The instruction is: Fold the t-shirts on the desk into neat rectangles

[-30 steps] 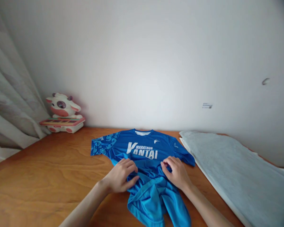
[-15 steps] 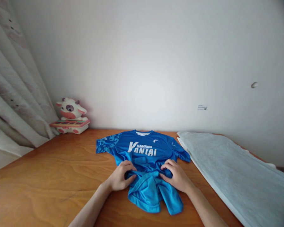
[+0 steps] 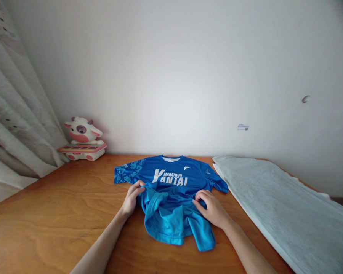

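Note:
A blue T-shirt with white lettering lies on the wooden table, its collar toward the wall. The chest and both sleeves are spread flat, while the lower half is bunched and wrinkled. My left hand pinches the shirt's left edge below the patterned sleeve. On the other side, my right hand has thumb and fingertips closed on a fold of the bunched cloth. The lighter blue hem hangs loosely toward me between and below both hands.
A folded grey cloth covers the table's right side, close to the shirt's right sleeve. A toy cow with a keyboard stands at the back left beside a curtain. A white wall rises behind the table.
My left hand has moved left and away from me, drawing the bunched cloth outward. My right hand has shifted only slightly. The hem has moved up and a little left.

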Tool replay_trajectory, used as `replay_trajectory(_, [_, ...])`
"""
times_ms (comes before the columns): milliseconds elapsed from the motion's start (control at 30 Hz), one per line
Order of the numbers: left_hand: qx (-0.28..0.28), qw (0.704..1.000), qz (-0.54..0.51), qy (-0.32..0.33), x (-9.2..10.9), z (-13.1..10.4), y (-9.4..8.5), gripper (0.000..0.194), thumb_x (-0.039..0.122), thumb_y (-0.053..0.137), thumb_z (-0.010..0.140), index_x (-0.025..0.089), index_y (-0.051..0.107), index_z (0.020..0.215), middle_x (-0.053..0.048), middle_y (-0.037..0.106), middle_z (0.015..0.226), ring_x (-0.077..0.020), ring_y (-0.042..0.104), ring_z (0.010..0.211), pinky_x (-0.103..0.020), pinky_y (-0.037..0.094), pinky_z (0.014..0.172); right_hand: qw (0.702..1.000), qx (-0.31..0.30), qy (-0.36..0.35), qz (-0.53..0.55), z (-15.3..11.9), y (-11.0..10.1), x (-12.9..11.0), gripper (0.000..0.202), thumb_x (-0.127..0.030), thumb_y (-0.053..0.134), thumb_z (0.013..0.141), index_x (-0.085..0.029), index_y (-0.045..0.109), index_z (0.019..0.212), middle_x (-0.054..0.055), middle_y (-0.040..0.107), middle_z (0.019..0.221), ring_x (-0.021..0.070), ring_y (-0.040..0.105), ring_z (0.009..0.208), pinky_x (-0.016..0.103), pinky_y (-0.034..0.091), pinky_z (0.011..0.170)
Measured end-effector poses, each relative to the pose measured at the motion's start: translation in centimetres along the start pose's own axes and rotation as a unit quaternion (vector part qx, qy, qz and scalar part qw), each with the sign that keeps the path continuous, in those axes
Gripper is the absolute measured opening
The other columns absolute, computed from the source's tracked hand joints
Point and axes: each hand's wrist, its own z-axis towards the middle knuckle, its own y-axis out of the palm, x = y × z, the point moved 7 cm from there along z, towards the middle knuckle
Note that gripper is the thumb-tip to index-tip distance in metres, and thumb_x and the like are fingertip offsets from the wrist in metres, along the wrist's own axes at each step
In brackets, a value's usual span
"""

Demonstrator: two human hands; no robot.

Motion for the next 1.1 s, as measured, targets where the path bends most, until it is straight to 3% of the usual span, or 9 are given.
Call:
replay_trajectory(267, [0.011, 1.0, 0.013, 0.001, 0.5, 0.2, 0.1, 0.027, 0.047, 0.065, 0.073, 0.022, 0.054, 0.073, 0.002, 0.054, 0.065, -0.0155, 0.049, 0.063, -0.026, 0.04, 0.062, 1.0, 0.006, 0.012, 0.003, 0.0, -0.1, 0.1, 0.021, -0.035, 0.052, 0.099, -0.024, 0.059, 0.083, 0.004, 0.066, 0.091, 0.0212, 0.063, 0.092, 0.036, 0.051, 0.086])
replay_trajectory(500, [0.011, 0.992, -0.115, -0.046, -0.2, -0.5, -0.1, 0.026, 0.045, 0.063, 0.071, 0.021, 0.05, 0.069, 0.005, 0.047, 0.056, -0.0115, 0.042, 0.05, -0.024, 0.037, 0.05, 0.999, 0.016, 0.044, 0.019, 0.0, -0.1, 0.7, 0.022, -0.04, 0.052, 0.098, -0.025, 0.062, 0.085, 0.004, 0.068, 0.085, 0.0215, 0.066, 0.084, 0.034, 0.052, 0.08])
replay_trajectory(600, [0.015, 0.988, -0.138, -0.064, 0.3, -1.0, -0.7, 0.028, 0.044, 0.066, 0.071, 0.021, 0.051, 0.069, 0.006, 0.047, 0.055, -0.0099, 0.04, 0.048, -0.022, 0.033, 0.046, 0.997, 0.007, 0.07, 0.043, -0.1, 0.2, 1.3, 0.027, -0.045, 0.051, 0.098, -0.025, 0.062, 0.086, 0.001, 0.067, 0.074, 0.019, 0.065, 0.071, 0.03, 0.049, 0.068])
replay_trajectory(733, [-0.019, 0.984, -0.148, -0.095, 1.1, -1.3, -2.0, 0.031, 0.047, 0.069, 0.07, 0.02, 0.054, 0.071, 0.005, 0.049, 0.056, -0.0103, 0.041, 0.048, -0.023, 0.032, 0.045, 0.99, 0.004, 0.12, 0.074, -0.6, 0.1, 2.5, 0.034, -0.055, 0.05, 0.097, -0.025, 0.062, 0.087, -0.007, 0.049, 0.05, 0.0153, 0.051, 0.047, 0.026, 0.034, 0.048])
replay_trajectory(833, [-0.079, 0.986, -0.104, -0.099, 1.1, -1.4, -2.6, 0.039, 0.056, 0.066, 0.076, 0.019, 0.057, 0.068, 0.002, 0.052, 0.055, -0.0113, 0.043, 0.049, -0.024, 0.034, 0.048, 0.99, -0.005, 0.122, 0.066, -1.0, -0.3, 2.8, 0.036, -0.056, 0.05, 0.097, -0.025, 0.063, 0.084, -0.006, 0.051, 0.053, 0.015, 0.053, 0.049, 0.026, 0.034, 0.05])
replay_trajectory(900, [-0.096, 0.989, -0.062, -0.093, 0.7, -1.3, -2.8, 0.05, 0.066, 0.053, 0.085, 0.019, 0.059, 0.068, 0.002, 0.05, 0.048, -0.0121, 0.042, 0.044, -0.025, 0.032, 0.047, 0.993, -0.02, 0.109, 0.041, -1.1, -0.5, 2.5, 0.036, -0.053, 0.05, 0.099, -0.025, 0.063, 0.08, -0.004, 0.056, 0.058, 0.0153, 0.057, 0.055, 0.027, 0.037, 0.054])
replay_trajectory(1000, [-0.083, 0.994, 0.055, -0.049, 0.4, -0.9, -2.9, 0.058, 0.07, 0.042, 0.092, 0.02, 0.063, 0.071, -0.001, 0.058, 0.047, -0.0155, 0.049, 0.046, -0.027, 0.037, 0.051, 0.997, -0.014, 0.071, -0.008, -0.9, -0.6, 1.8, 0.042, -0.048, 0.049, 0.101, -0.024, 0.059, 0.069, -0.002, 0.059, 0.062, 0.0157, 0.058, 0.061, 0.028, 0.042, 0.063])
replay_trajectory(1100, [-0.049, 0.97, 0.235, 0.036, 1.1, -0.7, -2.8, 0.05, 0.062, 0.047, 0.095, 0.021, 0.067, 0.076, -0.005, 0.073, 0.07, -0.0209, 0.065, 0.07, -0.03, 0.048, 0.07, 0.997, 0.021, 0.004, -0.074, -0.6, -0.8, 0.7, 0.047, -0.045, 0.05, 0.1, -0.023, 0.054, 0.059, 0.002, 0.063, 0.073, 0.0179, 0.06, 0.073, 0.032, 0.045, 0.076])
